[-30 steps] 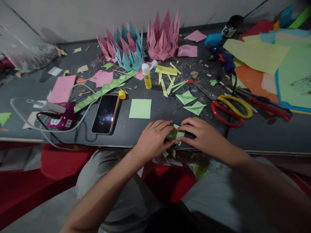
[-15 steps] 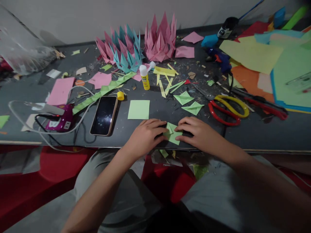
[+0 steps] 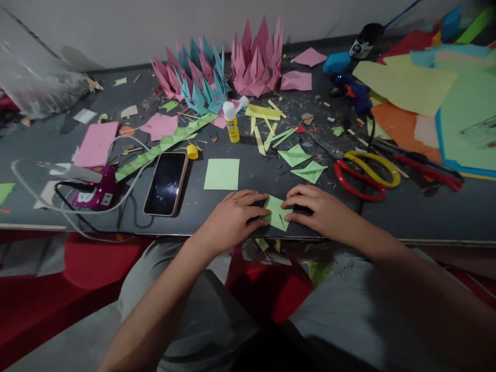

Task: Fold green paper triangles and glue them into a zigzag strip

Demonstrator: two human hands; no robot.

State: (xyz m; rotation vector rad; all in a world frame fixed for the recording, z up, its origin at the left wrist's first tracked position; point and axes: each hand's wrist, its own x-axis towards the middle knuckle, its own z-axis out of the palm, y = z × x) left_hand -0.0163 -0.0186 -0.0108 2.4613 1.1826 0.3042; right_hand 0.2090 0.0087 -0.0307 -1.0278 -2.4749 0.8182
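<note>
A small light-green square of paper lies near the table's front edge, with fold lines and flaps toward its middle. Its left side is held by my left hand, fingers and thumb on the edge. On the opposite side my right hand grips the paper with its thumb and fingertips. A flat green square rests just beyond my left hand. Two folded green paper pieces lie beyond my right hand. The fingertips cover the paper's side corners.
A phone and a purple power adapter with cables lie left. Farther back stand a glue stick and pink and blue folded-paper pieces. Scissors, a glue gun and coloured sheets occupy the right.
A raised triangular flap on the green paper's left half now lies flatter, and the paper looks more spread out. Both hands stay nearly in place at its sides.
</note>
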